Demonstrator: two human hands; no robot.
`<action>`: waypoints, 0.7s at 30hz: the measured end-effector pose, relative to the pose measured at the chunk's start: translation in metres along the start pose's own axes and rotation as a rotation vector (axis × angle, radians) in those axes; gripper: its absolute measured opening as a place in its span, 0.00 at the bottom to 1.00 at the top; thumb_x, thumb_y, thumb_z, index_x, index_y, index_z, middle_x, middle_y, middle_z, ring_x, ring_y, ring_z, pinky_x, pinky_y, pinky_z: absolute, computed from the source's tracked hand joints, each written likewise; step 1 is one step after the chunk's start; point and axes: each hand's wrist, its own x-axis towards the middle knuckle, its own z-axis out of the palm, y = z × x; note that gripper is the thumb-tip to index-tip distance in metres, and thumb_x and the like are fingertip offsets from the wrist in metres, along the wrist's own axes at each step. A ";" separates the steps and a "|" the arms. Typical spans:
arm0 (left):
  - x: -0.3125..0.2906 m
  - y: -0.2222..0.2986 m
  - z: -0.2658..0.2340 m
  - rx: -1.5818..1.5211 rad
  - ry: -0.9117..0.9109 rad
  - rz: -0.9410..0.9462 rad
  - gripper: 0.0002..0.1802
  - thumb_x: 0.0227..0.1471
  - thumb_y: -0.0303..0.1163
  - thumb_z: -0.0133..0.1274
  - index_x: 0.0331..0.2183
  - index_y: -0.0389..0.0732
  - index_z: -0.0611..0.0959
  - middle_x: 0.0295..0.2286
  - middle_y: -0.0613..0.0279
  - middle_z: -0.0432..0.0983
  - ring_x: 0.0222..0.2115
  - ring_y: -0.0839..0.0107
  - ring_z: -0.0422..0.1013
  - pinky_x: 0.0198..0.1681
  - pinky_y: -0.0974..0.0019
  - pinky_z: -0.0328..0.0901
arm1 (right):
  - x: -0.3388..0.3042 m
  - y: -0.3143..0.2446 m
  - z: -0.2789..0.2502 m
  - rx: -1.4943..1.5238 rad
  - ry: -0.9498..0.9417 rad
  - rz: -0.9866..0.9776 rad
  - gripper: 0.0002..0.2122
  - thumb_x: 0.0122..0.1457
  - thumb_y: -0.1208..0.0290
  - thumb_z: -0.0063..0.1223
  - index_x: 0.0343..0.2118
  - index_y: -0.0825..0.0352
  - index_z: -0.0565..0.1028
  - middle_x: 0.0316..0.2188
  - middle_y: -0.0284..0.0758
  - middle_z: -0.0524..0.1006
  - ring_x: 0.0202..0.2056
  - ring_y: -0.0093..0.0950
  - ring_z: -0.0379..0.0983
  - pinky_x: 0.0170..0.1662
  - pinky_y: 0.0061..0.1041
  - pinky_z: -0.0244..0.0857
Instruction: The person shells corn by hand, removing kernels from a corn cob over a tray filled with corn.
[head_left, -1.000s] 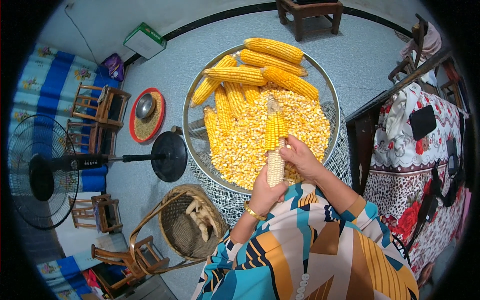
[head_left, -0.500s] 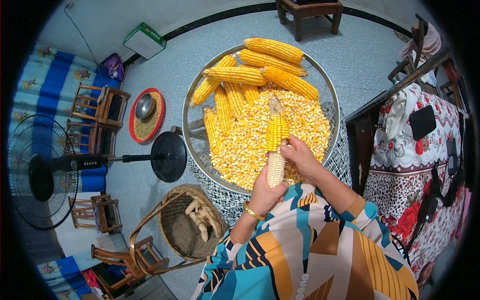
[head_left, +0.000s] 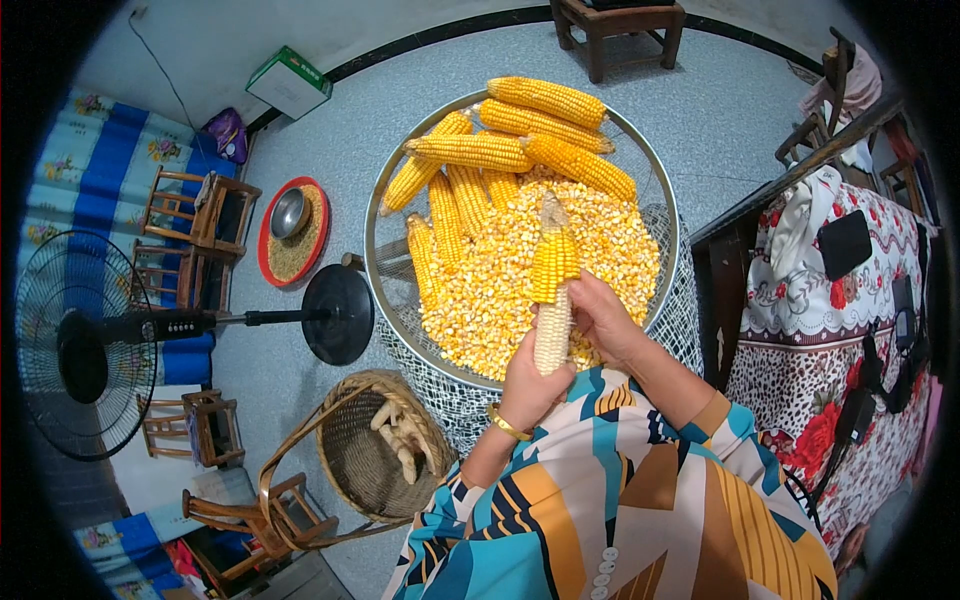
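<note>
Upright between my hands is a corn cob [head_left: 555, 270], its near half bare and pale, its far part still covered in yellow kernels. My left hand [head_left: 531, 379] is closed around the bare lower end, a gold bangle on the wrist. Against the right side of the cob, at the edge of the kernels, my right hand [head_left: 604, 318] presses with bent fingers. Beneath lies a wide round metal-rimmed sieve [head_left: 369, 232] full of loose corn kernels [head_left: 610, 235]. Several whole corn cobs [head_left: 470, 150] lie along its far and left sides.
A wicker basket [head_left: 345, 440] with bare cobs stands at the lower left. Left of the sieve are a fan [head_left: 338, 313] and a red tray [head_left: 264, 245] holding grain and a metal bowl [head_left: 290, 212]. At right is a table with a flowered cloth [head_left: 780, 330].
The right hand has shifted very slightly at the kernel edge. My left hand keeps its grip, and the cob stays in nearly the same place.
</note>
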 end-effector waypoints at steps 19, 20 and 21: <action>-0.002 0.005 0.006 0.055 0.013 0.089 0.21 0.40 0.22 0.50 0.40 0.35 0.66 0.19 0.66 0.67 0.12 0.82 0.63 0.13 0.79 0.59 | 0.003 0.002 0.002 0.049 0.004 0.020 0.19 0.56 0.59 0.42 0.45 0.68 0.61 0.36 0.36 0.70 0.38 0.27 0.70 0.42 0.25 0.66; -0.002 0.005 0.006 0.055 0.013 0.090 0.21 0.40 0.22 0.50 0.40 0.35 0.66 0.19 0.66 0.67 0.12 0.82 0.63 0.13 0.79 0.59 | 0.004 0.003 0.000 -0.004 0.010 0.019 0.19 0.56 0.59 0.42 0.45 0.67 0.61 0.36 0.35 0.70 0.38 0.27 0.70 0.42 0.25 0.66; -0.001 0.004 0.005 0.032 -0.001 0.074 0.22 0.39 0.22 0.50 0.40 0.35 0.66 0.20 0.65 0.67 0.13 0.81 0.63 0.14 0.78 0.59 | 0.004 0.004 0.000 -0.057 0.017 0.018 0.18 0.57 0.59 0.41 0.44 0.67 0.61 0.35 0.35 0.70 0.38 0.26 0.70 0.42 0.26 0.66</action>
